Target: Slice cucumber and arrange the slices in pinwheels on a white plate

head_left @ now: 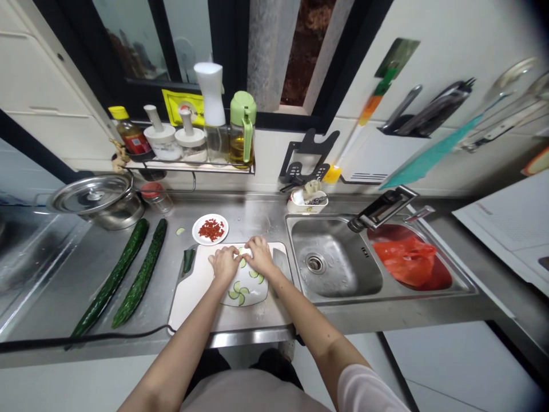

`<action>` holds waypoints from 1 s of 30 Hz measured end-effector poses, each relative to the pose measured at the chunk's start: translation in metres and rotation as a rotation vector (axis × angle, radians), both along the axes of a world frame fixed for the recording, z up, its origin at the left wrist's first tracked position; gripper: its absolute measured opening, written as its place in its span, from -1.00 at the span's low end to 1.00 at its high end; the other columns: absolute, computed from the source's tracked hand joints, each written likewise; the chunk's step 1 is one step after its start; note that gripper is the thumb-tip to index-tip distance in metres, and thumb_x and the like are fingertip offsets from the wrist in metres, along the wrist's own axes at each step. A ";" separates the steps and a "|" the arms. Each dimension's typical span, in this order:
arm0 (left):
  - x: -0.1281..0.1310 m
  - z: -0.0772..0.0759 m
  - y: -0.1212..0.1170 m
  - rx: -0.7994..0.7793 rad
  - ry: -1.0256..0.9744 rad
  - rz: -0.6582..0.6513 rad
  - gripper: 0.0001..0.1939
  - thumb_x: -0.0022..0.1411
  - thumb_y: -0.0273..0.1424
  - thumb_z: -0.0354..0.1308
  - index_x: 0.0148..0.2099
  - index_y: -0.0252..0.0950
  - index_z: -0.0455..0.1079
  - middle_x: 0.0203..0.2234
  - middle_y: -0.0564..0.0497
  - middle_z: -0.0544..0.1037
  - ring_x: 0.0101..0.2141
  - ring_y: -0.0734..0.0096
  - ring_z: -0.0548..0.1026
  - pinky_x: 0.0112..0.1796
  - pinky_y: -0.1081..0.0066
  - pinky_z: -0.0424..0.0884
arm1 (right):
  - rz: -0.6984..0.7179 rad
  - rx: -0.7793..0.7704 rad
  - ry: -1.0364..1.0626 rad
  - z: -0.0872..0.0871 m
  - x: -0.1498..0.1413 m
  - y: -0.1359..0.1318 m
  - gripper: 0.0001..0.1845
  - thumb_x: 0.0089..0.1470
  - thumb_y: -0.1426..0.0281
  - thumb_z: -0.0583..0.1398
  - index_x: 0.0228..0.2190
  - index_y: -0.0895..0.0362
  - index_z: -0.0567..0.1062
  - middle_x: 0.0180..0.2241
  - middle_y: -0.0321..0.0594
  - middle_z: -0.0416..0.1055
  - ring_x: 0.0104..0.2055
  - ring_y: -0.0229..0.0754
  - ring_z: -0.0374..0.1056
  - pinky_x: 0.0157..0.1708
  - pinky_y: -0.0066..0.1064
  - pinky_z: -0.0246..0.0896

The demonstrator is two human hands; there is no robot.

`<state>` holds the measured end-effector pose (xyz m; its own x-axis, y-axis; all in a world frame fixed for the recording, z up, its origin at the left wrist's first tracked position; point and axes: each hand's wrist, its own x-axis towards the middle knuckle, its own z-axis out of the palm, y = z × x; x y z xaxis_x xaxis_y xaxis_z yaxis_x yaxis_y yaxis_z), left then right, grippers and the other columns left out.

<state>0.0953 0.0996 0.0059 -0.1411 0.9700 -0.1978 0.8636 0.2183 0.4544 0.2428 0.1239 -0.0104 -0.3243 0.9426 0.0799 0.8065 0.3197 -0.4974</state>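
Note:
A white plate (pixel 253 294) with cucumber slices set out in small fans (pixel 238 293) rests on a white cutting board (pixel 193 297). Over the plate's far part, my left hand (pixel 226 263) has its thumb and fingertips pinched at a cucumber slice (pixel 243 262). My right hand (pixel 258 256) meets it from the other side, fingers curled down at the same slice; the fingertips partly hide it. A dark green cucumber piece (pixel 187 261) lies at the board's left corner. Beside my right wrist is a flat grey blade-like thing (pixel 281 263), partly covered by my forearm.
Behind the board stands a small white dish of red berries (pixel 211 229). Two whole cucumbers (pixel 141 273) lie to the left, near a lidded pot (pixel 103 200). A double sink (pixel 334 263) with a red plastic bag (pixel 407 260) is at right. Bottles (pixel 242 129) line a rack behind.

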 end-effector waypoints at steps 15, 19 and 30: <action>0.002 0.001 0.001 -0.007 -0.005 0.020 -0.81 0.20 -0.21 0.11 -0.22 -0.15 0.47 -0.20 -0.07 0.54 -0.09 0.10 0.36 -0.11 0.17 0.08 | 0.007 0.017 -0.012 -0.002 -0.001 0.000 -0.77 0.07 0.33 0.21 -0.18 0.08 0.46 -0.05 -0.12 0.28 0.03 -0.01 0.08 0.02 -0.21 0.05; -0.001 0.006 0.000 -0.004 -0.062 0.060 -0.83 0.19 -0.23 0.10 -0.22 -0.13 0.47 -0.23 -0.03 0.54 -0.10 0.13 0.38 -0.11 0.18 0.08 | -0.043 0.038 0.047 0.004 0.001 -0.001 -0.82 0.11 0.36 0.17 -0.22 0.08 0.47 -0.07 -0.13 0.29 0.04 -0.03 0.08 0.02 -0.22 0.06; -0.016 0.026 -0.041 0.163 -0.271 0.236 -0.77 0.17 -0.20 0.10 -0.21 -0.17 0.49 -0.37 0.02 0.55 -0.21 0.25 0.45 -0.16 0.26 0.17 | -0.136 0.093 0.177 0.024 0.000 0.000 -0.84 0.12 0.40 0.12 -0.27 0.09 0.49 -0.15 -0.14 0.34 0.00 -0.05 0.12 0.03 -0.24 0.06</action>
